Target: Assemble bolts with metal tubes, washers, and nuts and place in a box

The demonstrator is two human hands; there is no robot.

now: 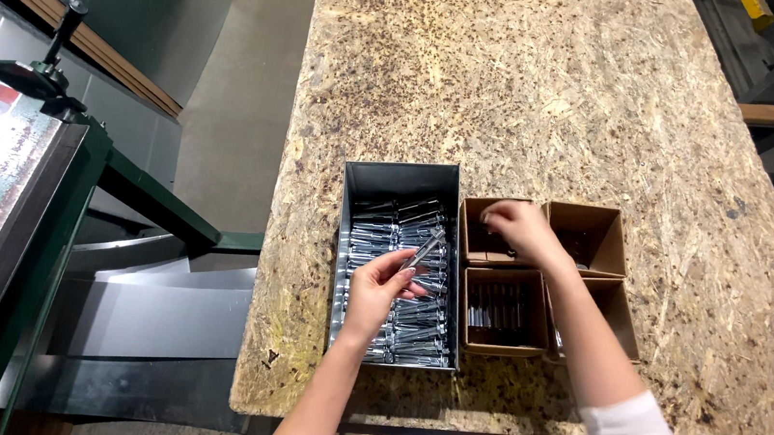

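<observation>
Left hand (pixel 377 289) — fingertips pinched on one shiny metal piece (pixel 424 249), lifted just above the grey metal tray (pixel 401 179) of like pieces. Right hand (pixel 520 229) — fingers curled into the rear-left cardboard box (pixel 483 246); whether it grips anything cannot be told. Risk, as judged: the light pinch could slip, dropping the piece back among the rest or onto the chipboard table (pixel 566 92).

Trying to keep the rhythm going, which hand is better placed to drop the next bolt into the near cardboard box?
Probably the left hand: it holds a bolt above the metal tray, beside that box.
</observation>
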